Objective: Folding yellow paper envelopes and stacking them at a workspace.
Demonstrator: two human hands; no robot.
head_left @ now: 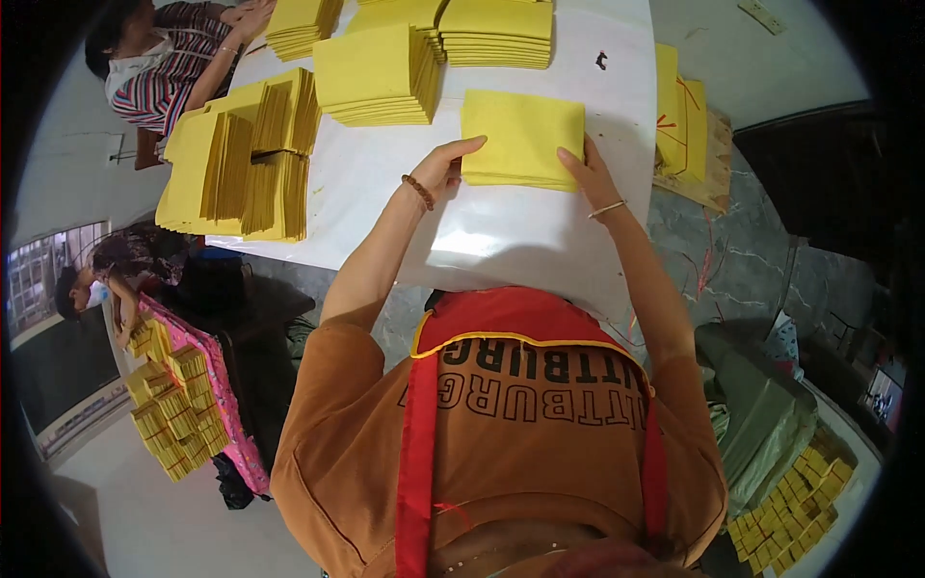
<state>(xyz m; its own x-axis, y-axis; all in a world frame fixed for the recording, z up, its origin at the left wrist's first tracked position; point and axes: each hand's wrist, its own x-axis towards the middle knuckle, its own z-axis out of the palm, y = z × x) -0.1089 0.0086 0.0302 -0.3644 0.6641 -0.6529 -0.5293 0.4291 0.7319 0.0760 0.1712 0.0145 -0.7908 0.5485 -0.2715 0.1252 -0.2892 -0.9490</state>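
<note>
Between my two hands is a small stack of yellow paper sheets (523,140), near the right side of the white table (371,207). My left hand (447,165) is at the stack's left side, its index finger stretched along the edge and the other fingers curled below. On the opposite side my right hand (590,173) grips the right edge, thumb on top. A taller pile of yellow paper (374,77) stands just beyond my left hand. Part of the left fingers is hidden.
Several more yellow piles (496,34) line the table's far edge, with others (231,173) at its left. A person in a striped top (183,72) sits at the far left. Tied yellow bundles (682,120) rest on a board at the right; another person (120,265) leans over bundles (178,409) at the lower left.
</note>
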